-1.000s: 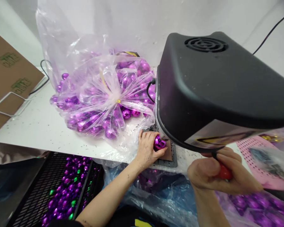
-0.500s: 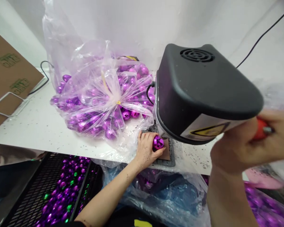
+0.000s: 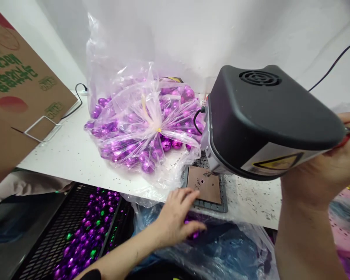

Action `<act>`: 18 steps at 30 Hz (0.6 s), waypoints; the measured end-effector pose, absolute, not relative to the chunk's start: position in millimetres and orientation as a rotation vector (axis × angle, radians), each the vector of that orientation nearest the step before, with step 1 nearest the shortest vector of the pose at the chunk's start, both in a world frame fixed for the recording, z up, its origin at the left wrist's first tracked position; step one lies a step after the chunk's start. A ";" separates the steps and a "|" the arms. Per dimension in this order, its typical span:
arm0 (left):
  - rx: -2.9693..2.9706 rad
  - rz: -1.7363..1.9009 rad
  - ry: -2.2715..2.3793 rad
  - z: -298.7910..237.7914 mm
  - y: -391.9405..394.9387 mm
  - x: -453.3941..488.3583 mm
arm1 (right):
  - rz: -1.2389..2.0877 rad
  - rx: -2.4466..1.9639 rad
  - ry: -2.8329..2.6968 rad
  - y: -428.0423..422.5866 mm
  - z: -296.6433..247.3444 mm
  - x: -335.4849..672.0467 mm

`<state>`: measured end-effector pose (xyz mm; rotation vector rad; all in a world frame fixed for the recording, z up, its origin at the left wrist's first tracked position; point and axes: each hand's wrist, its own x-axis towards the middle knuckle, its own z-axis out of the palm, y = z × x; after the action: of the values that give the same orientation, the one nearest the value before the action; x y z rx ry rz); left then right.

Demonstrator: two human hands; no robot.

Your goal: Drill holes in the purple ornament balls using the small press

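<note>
My left hand (image 3: pixel 177 216) is at the table's front edge, fingers stretched and apart, thumb out to the right. Below its thumb and fingers, partly covered, shows a shiny purple ball (image 3: pixel 195 235) over an open clear plastic bag (image 3: pixel 221 241). On the table just beyond the fingertips lies a brown square plate (image 3: pixel 207 188) with a small hole, set on a grey base (image 3: pixel 224 194). My right hand (image 3: pixel 323 167) is wrapped around a red handle (image 3: pixel 342 142) at the right side of a black-housed bench machine (image 3: pixel 274 109); much of that grip is hidden.
A tied clear bag (image 3: pixel 154 128) of purple balls stands behind the plate. At left are a cardboard box (image 3: pixel 26 89) and a white wire stand (image 3: pixel 42 128). A black crate (image 3: pixel 49 221) below holds purple and green pieces. Dark flakes litter the white tabletop (image 3: pixel 67 151).
My left hand has drawn back from the plate toward the table's front edge and opened, and the purple ball has left the plate. The right hand stays on the handle. The view has shifted left.
</note>
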<state>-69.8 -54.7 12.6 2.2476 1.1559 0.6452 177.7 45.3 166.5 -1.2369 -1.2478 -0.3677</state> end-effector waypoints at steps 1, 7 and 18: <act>2.277 0.710 1.186 18.3 -33.6 -73.0 | -0.372 -1.226 -1.269 46.6 167.2 178.6; 2.346 0.509 1.970 37.7 102.0 -90.1 | -0.272 -1.202 -1.271 54.9 170.3 182.1; 1.446 0.972 1.163 40.6 53.8 -98.2 | -0.193 -1.206 -1.252 58.4 169.2 179.2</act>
<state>-98.2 53.8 40.6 1.4464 1.1625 0.9717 179.2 58.4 169.2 -1.2062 -1.2524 -0.1934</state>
